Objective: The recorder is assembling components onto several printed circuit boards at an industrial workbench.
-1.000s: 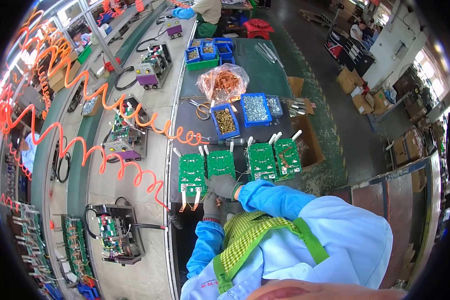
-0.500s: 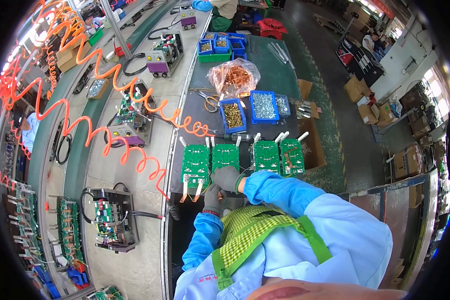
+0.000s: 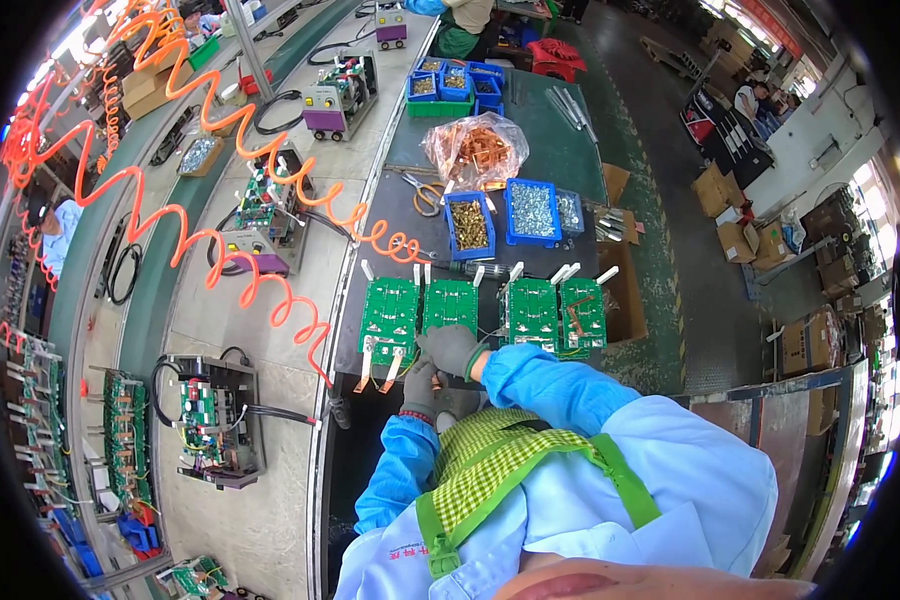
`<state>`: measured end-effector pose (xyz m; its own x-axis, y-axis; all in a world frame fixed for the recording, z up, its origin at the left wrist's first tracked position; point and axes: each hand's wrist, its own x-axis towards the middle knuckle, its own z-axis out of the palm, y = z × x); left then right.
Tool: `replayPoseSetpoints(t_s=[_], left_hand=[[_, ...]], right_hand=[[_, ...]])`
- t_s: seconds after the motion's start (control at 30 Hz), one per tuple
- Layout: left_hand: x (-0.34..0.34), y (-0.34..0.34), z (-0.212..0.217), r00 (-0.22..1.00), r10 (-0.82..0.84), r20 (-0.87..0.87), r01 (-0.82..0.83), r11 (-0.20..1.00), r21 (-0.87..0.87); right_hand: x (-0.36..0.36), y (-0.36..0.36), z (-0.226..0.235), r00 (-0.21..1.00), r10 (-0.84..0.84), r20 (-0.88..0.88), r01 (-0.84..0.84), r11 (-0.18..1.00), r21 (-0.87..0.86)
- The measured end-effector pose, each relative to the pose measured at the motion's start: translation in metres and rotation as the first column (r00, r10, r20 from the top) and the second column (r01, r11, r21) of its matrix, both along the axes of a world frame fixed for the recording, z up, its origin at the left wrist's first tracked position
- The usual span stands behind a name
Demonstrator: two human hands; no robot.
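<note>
Several green circuit boards stand in a row along the near edge of the dark bench, with white posts at their far ends. On the leftmost board [image 3: 390, 308], two copper strips [image 3: 391, 372] stick out past the near edge. My right hand [image 3: 452, 352], in a grey glove, is closed at the near end of the second board [image 3: 451, 302]. Just below it, my left hand [image 3: 421, 388], also gloved, has its fingers bent together near a small copper-coloured bit. What either hand pinches is hidden. The third board [image 3: 532, 308] and a fourth board [image 3: 582, 310] with a brown strip stand to the right.
Beyond the boards are a blue bin of brass fasteners [image 3: 469, 226], a blue bin of silver fasteners [image 3: 532, 212], scissors [image 3: 426, 195] and a clear bag of copper parts [image 3: 477, 150]. An orange coiled hose [image 3: 305, 190] hangs across the left, above machine units [image 3: 213, 420] on the line.
The whole view has tilted and shifted slightly. Both hands stay by the near end of the second board, with only a small change in finger position.
</note>
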<state>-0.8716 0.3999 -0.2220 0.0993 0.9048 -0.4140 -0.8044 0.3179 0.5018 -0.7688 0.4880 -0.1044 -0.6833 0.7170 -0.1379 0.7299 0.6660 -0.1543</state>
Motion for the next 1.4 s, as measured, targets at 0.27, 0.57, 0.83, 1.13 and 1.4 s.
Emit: replayPoseSetpoints(t_s=[0.27, 0.57, 0.83, 1.13, 1.4], left_hand=[[0.001, 0.003, 0.013, 0.993, -0.043, -0.105, 0.039, 0.998, -0.039], [0.006, 0.003, 0.026, 0.996, 0.029, -0.08, -0.037, 0.993, -0.11], [-0.008, -0.001, 0.013, -0.04, 0.211, -0.977, 0.412, 0.894, 0.176], [0.0, 0.003, 0.026, 0.946, -0.068, -0.317, 0.046, 0.996, -0.076], [-0.008, 0.006, 0.026, 0.976, -0.103, -0.193, 0.066, 0.98, -0.187]], right_hand=[[-0.004, 0.001, 0.005, 0.965, 0.135, 0.226, -0.146, 0.989, 0.032], [0.002, -0.003, 0.012, 0.999, -0.037, 0.037, 0.039, 0.999, -0.037], [0.0, 0.0, -0.009, 0.991, -0.134, 0.016, 0.135, 0.986, -0.093], [0.008, -0.004, 0.006, 0.998, -0.063, 0.014, 0.064, 0.991, -0.117], [0.012, -0.015, 0.012, 0.979, -0.204, 0.012, 0.202, 0.958, -0.203]])
